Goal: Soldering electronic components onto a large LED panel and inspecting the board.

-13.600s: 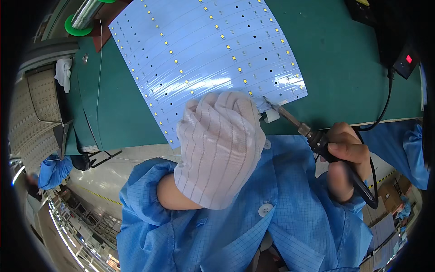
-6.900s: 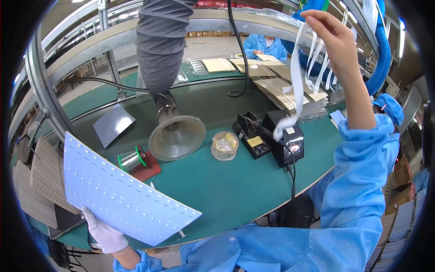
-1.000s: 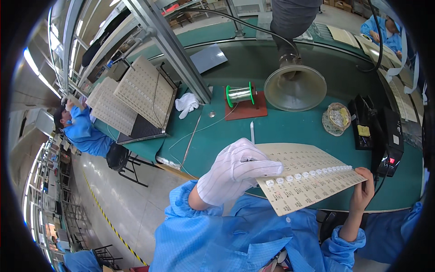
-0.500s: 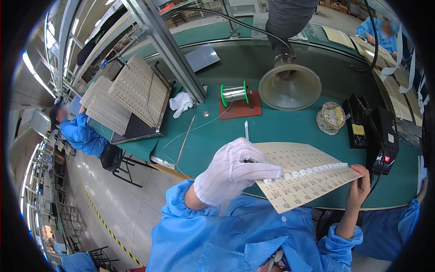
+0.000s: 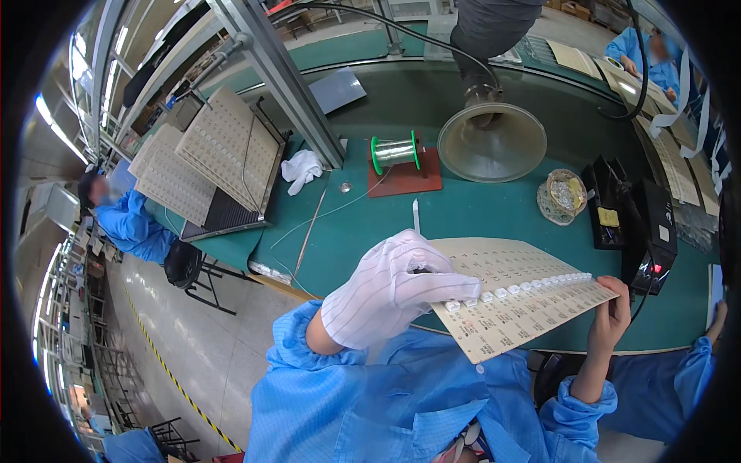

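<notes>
A cream circuit board (image 5: 502,328) printed with repeating small marks is tilted above the green bench, near my body. Across it runs a row of small white connectors (image 5: 525,288). My right hand (image 5: 610,312), bare, grips the board's right corner. In a white striped glove, my left hand (image 5: 394,289) lies over the board's left edge. Its thumb and fingers are closed in a pinch by the left end of the row. What sits between those fingertips is hidden by the glove.
Beyond the board stand a solder wire spool (image 5: 395,153) on a red-brown base, a fume extraction funnel (image 5: 492,143) and a small woven basket (image 5: 561,197). A black soldering station (image 5: 647,239) is at right. Racked boards (image 5: 228,147) and a white glove (image 5: 302,169) lie left. Co-workers sit nearby.
The bench scene has shifted slightly left and up in the picture. Both hands keep nearly the same hold on the board, the left fingertips still by the connector row.
</notes>
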### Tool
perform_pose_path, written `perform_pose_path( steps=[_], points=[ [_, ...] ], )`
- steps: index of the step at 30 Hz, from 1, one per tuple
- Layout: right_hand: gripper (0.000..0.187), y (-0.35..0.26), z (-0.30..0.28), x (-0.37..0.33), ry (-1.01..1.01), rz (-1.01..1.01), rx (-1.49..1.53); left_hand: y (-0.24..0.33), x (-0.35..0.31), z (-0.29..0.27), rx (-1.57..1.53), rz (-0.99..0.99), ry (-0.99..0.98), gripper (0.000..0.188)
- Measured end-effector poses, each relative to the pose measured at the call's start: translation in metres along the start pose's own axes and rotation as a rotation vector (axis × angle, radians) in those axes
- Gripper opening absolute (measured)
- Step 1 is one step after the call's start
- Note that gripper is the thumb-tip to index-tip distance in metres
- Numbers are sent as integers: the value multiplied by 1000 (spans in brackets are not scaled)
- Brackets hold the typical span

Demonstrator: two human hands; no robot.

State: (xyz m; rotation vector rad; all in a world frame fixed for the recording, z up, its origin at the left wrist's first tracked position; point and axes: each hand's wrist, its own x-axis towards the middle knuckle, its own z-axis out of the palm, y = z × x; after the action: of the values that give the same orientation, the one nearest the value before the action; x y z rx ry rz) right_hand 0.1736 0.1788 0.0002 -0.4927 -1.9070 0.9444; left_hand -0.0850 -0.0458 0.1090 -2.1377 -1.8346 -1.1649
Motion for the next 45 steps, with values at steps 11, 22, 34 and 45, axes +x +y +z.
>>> perform_pose_path(
  steps=[11,22,34,45],
  points=[
    [6,-25,-13,20,27,7,154,7,-3,-16,-279,-309,-136,38],
    [41,23,-11,75,221,683,744,-24,-35,50,-733,-1009,-113,33],
    [46,68,-29,107,320,590,744,-40,-50,87,-789,-1058,-274,41],
    [23,-18,0,-14,303,233,440,-44,-37,78,-807,-1132,-380,29]
  ],
)
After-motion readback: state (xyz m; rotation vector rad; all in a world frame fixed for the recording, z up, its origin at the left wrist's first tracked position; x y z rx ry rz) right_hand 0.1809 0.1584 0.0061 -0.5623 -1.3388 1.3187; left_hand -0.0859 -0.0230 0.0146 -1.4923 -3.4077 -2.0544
